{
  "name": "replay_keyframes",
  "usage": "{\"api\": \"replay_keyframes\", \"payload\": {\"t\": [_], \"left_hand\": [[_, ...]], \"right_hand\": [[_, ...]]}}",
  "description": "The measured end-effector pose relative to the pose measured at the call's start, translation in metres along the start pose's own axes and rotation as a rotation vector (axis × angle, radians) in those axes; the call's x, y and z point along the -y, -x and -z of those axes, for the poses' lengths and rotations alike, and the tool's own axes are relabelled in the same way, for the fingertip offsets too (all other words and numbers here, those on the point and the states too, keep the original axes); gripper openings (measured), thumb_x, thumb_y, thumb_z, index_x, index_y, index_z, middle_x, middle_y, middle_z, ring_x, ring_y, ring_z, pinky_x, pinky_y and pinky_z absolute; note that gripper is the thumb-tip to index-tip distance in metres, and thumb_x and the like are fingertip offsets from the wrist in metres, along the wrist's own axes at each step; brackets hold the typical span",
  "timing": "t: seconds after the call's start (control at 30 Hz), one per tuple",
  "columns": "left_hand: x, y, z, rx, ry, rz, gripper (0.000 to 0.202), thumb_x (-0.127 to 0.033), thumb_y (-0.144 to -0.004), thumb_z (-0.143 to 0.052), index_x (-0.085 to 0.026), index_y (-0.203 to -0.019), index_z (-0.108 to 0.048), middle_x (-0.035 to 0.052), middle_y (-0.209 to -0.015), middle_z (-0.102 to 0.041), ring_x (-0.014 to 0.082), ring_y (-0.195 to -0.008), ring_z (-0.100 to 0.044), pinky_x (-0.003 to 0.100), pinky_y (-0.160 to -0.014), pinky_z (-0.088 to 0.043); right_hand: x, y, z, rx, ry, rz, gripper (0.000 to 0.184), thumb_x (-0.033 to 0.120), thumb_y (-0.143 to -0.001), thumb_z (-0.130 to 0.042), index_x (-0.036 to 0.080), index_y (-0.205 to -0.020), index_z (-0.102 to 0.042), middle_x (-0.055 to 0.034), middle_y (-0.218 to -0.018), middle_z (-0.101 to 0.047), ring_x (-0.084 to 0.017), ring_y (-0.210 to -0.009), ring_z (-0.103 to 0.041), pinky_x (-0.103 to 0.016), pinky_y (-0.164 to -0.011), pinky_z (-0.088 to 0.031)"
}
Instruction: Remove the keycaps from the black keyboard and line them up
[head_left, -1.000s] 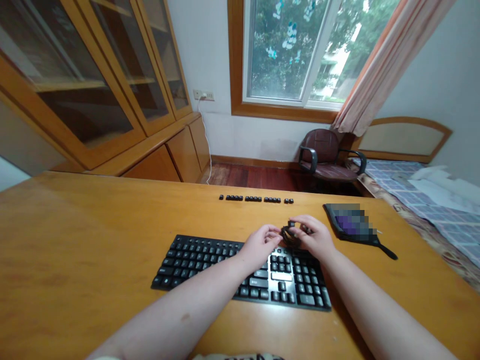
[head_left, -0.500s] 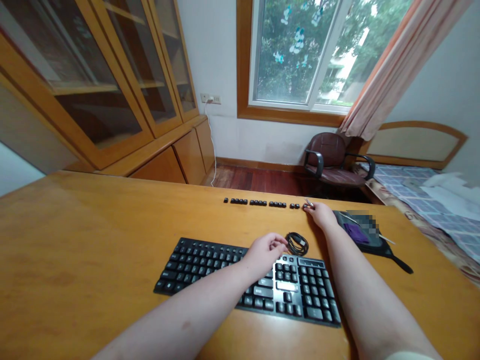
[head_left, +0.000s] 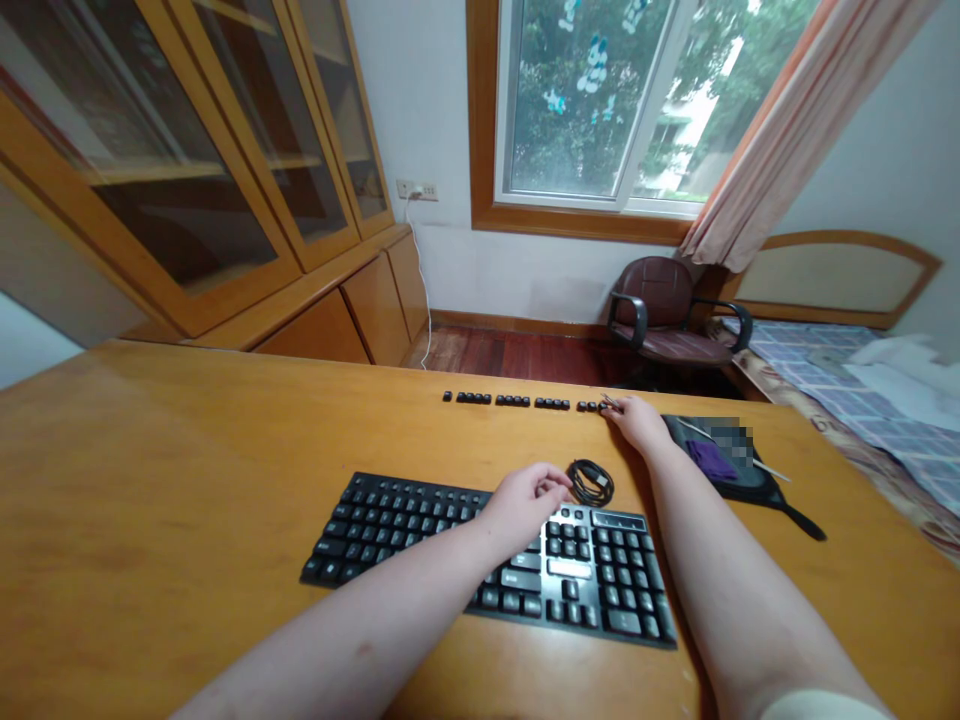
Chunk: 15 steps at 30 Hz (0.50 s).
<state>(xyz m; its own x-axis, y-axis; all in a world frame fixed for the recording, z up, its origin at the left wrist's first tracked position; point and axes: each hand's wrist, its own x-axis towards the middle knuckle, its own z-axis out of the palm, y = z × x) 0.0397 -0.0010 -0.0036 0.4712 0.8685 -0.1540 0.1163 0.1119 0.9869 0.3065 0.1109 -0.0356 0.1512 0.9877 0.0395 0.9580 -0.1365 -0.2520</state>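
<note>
A black keyboard (head_left: 375, 535) lies across the desk in front of me. My left hand (head_left: 529, 500) hovers over its upper middle, fingers loosely curved and apart, with nothing visible in them. My right hand (head_left: 636, 422) reaches to the far edge of the desk, where its fingertips touch a black keycap (head_left: 602, 407) at the right end of a row. A thin silver tool (head_left: 612, 402) sticks out from those pinched fingers; its full shape is hidden. The other keycaps (head_left: 512, 400) stand in small groups along the edge.
A coiled black cable (head_left: 591, 484) rests behind the keyboard. Right of my right hand lies a dark pouch (head_left: 739, 485) with a purple cloth (head_left: 711, 460) and thin sticks on it. Beyond the desk (head_left: 187, 450) stand a chair (head_left: 656, 310), a bed and a glass-fronted cabinet.
The keycap at my right fingertips has shifted left, closer to its neighbours in the row. My left hand stays over the keyboard. The view has tilted slightly.
</note>
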Motion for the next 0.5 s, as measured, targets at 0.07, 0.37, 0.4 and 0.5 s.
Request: {"api": "replay_keyframes", "payload": {"t": [0.07,0.37,0.4,0.5], "left_hand": [[-0.0006,0.0005,0.0002,0.004,0.005,-0.001,0.013,-0.020,-0.077,-0.051,-0.014,-0.087,-0.059,0.0039,-0.080,-0.064,0.0149,-0.073,-0.058,0.029,-0.071,-0.044],[0.0012,0.0010,0.0011,0.015,-0.012,-0.015,0.015,-0.022,-0.078,-0.051,-0.015,-0.089,-0.059,0.0037,-0.080,-0.064,0.0150,-0.073,-0.058,0.029,-0.071,-0.044],[0.0010,0.0011,0.0012,0.015,-0.017,-0.013,0.015,-0.022,-0.078,-0.051,-0.015,-0.089,-0.059,0.0037,-0.080,-0.064,0.0150,-0.073,-0.058,0.029,-0.071,-0.044],[0.0011,0.0008,0.0011,0.011,-0.026,-0.017,0.015,-0.021,-0.077,-0.051,-0.015,-0.088,-0.059,0.0036,-0.080,-0.064,0.0147,-0.073,-0.058,0.028,-0.071,-0.044]], "right_hand": [[0.0015,0.0002,-0.0004,-0.005,0.015,0.010,0.030,0.039,-0.082,-0.051,0.017,-0.092,-0.069,-0.0092,-0.088,-0.064,-0.019,-0.078,-0.058,-0.025,-0.064,-0.036],[0.0077,0.0035,0.0019,-0.013,0.027,0.021,0.030,0.039,-0.084,-0.049,0.018,-0.089,-0.069,-0.0081,-0.089,-0.061,-0.018,-0.077,-0.056,-0.025,-0.065,-0.036],[0.0081,0.0040,0.0022,-0.015,0.024,0.024,0.029,0.039,-0.084,-0.049,0.018,-0.089,-0.069,-0.0080,-0.090,-0.061,-0.017,-0.077,-0.056,-0.025,-0.065,-0.036],[0.0082,0.0047,0.0018,-0.014,0.018,0.026,0.029,0.040,-0.084,-0.049,0.018,-0.090,-0.069,-0.0079,-0.090,-0.061,-0.017,-0.078,-0.056,-0.024,-0.064,-0.035]]}}
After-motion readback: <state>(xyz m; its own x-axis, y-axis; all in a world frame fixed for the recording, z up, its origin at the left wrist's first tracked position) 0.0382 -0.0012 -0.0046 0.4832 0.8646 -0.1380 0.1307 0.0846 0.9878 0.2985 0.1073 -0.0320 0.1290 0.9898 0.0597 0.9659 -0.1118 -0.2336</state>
